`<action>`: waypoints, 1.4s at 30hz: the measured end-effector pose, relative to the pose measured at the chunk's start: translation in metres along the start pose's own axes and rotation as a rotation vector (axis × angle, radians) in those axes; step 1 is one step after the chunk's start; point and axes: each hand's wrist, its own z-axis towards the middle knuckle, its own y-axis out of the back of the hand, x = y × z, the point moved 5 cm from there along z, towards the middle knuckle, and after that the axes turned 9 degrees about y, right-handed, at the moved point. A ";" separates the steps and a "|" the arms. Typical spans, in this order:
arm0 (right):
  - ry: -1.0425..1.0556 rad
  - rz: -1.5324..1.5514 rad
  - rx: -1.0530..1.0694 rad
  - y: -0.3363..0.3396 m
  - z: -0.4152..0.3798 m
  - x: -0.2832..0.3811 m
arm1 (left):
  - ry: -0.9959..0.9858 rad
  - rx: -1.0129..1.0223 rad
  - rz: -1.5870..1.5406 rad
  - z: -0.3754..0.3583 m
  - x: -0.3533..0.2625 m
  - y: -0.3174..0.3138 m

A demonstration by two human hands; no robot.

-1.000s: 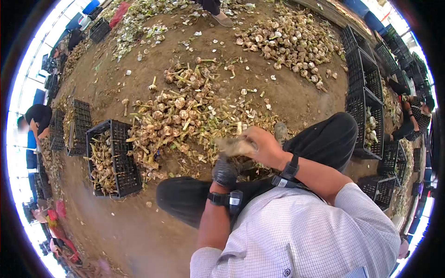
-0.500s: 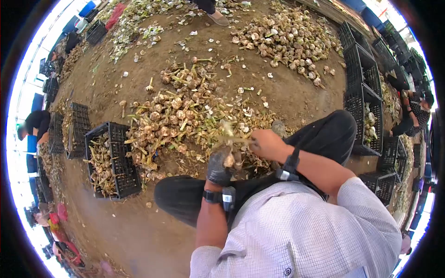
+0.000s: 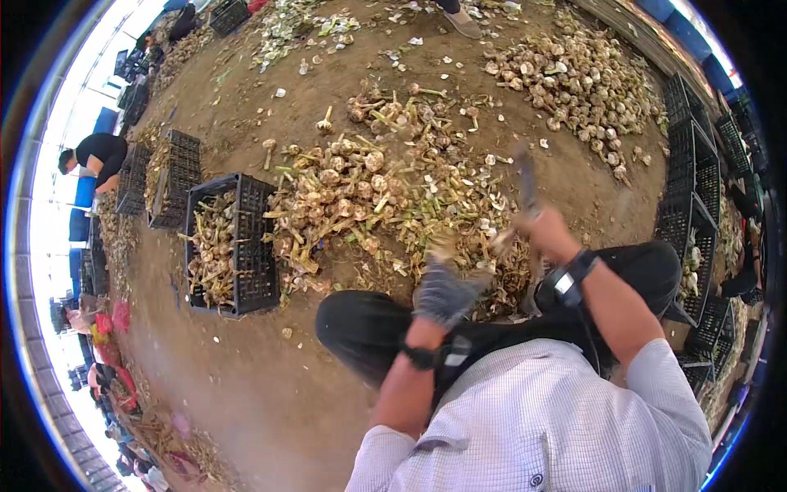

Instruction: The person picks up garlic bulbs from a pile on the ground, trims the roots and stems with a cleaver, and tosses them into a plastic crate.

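Clenching around one long, dark, blurred blade, your bare right hand holds it raised, tip away from you. Apart from it is your grey-gloved left hand; blur hides whether its fingers grasp the pale, yellowish stem-like thing at their tips. To work well, angle the edge clear of the glove and steady each bulb firmly. Just beyond lies one heap of cream-brown garlic bulbs with stalks, too many to count. Left of it stands one garlic-filled black mesh plastic crate, two similar crates behind. Farther, upper right, is a second garlic heap.
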 end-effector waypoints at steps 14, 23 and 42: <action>-0.377 -0.144 -0.525 0.112 0.003 -0.002 | 0.158 -0.460 0.457 0.301 0.258 0.197; -0.217 -0.311 -0.202 0.030 -0.053 -0.026 | 0.059 -0.462 0.752 0.237 0.193 0.150; -0.119 0.748 0.019 -0.035 -0.048 0.101 | -0.574 -0.088 0.004 -0.052 -0.016 0.055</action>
